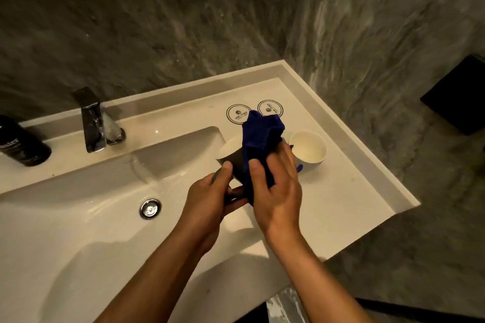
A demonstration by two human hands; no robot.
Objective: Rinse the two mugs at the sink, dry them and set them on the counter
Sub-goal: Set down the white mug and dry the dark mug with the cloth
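A dark grey mug (233, 160) with a white inside is tilted on its side above the right edge of the basin, mouth pointing up-left. My left hand (210, 199) grips it by the handle. My right hand (275, 186) presses a dark blue cloth (259, 136) against the mug's outer wall. The second mug (308, 149), white inside, stands upright on the white counter (341, 191) just right of my hands, with nothing touching it.
The white sink (78, 217) with its chrome drain (150, 208) lies to the left. A chrome tap (93, 123) stands behind the sink and a black bottle (21, 141) at far left. Two round printed coasters (270, 109) lie at the counter's back. Grey marble walls surround.
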